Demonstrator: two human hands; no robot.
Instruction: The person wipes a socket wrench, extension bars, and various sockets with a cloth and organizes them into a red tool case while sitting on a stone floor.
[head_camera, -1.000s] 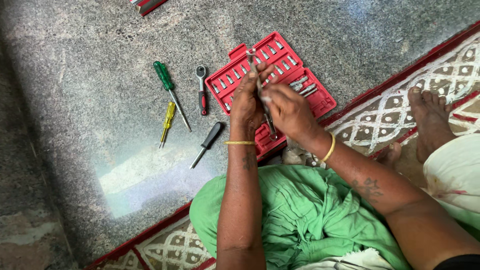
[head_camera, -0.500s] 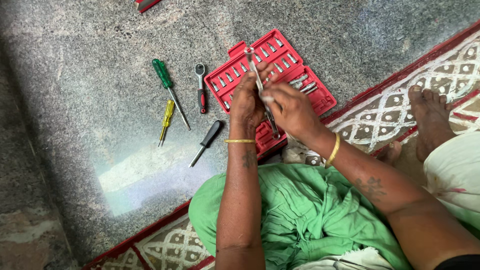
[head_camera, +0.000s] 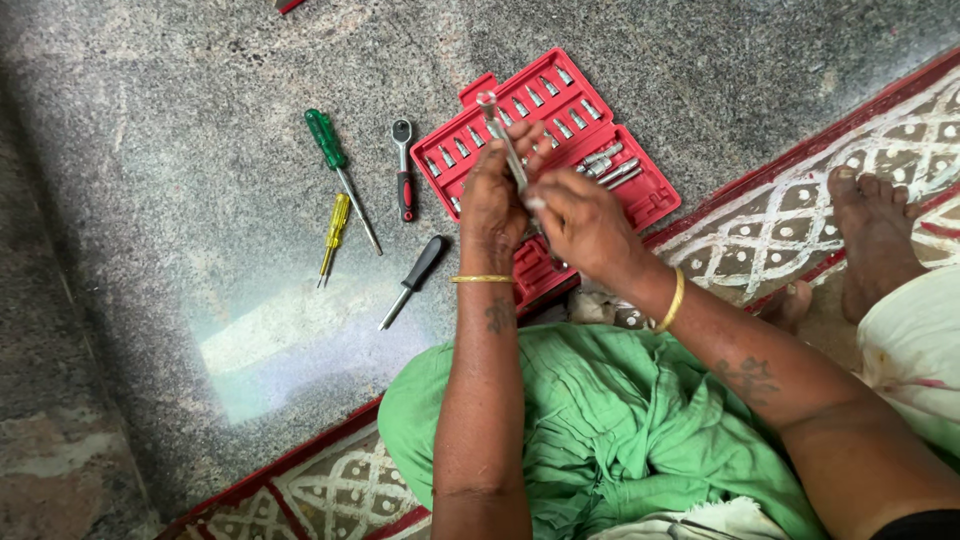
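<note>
Holding a metal extension bar (head_camera: 503, 145) upright at upper centre of the frame, above the red socket case (head_camera: 640, 190): left hand (head_camera: 492, 205) gripping its shaft, right hand (head_camera: 585, 225) pinching it lower down. Forearms converging over green cloth (head_camera: 600, 420).

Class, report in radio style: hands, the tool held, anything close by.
Left hand and right hand both gripping metal extension bar. Bar held over open red socket case. Ratchet and screwdrivers on floor, apart from hands.
</note>
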